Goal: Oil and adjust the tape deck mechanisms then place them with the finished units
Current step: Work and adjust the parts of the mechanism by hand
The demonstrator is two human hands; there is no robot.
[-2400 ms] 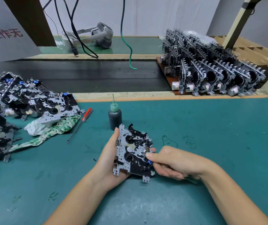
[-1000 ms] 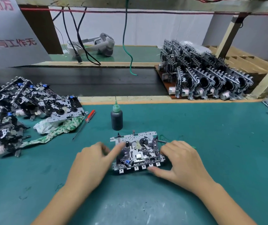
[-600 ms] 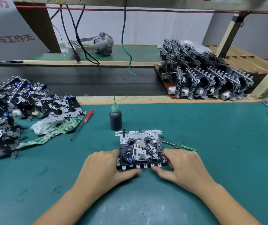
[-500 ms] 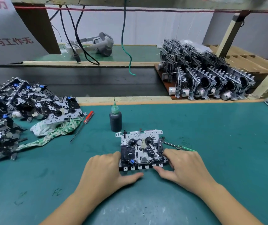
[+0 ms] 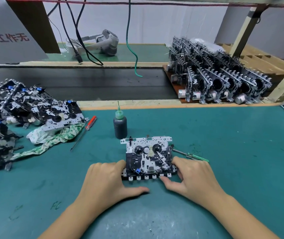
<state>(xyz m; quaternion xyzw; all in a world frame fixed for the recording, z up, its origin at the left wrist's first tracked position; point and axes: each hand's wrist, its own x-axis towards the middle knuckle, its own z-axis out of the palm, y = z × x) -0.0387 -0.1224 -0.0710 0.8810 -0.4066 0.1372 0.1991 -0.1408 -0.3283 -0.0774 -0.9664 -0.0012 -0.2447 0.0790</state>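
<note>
Tape deck mechanism [image 5: 149, 158] lies flat on the near mat between our left hand [image 5: 110, 180] and right hand [image 5: 192, 176], fingers loosely touching its sides, gripping nothing, so we judge oiling from the oil bottle [image 5: 120, 124] and moving it to the finished units [image 5: 220, 78] far right remain, unprocessed pile [image 5: 22, 111] waiting left.

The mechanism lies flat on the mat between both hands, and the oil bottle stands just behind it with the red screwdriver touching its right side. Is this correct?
Not quite. In the head view, the screwdriver by the mechanism's right side is green-handled; the red screwdriver lies left of the oil bottle.
</note>
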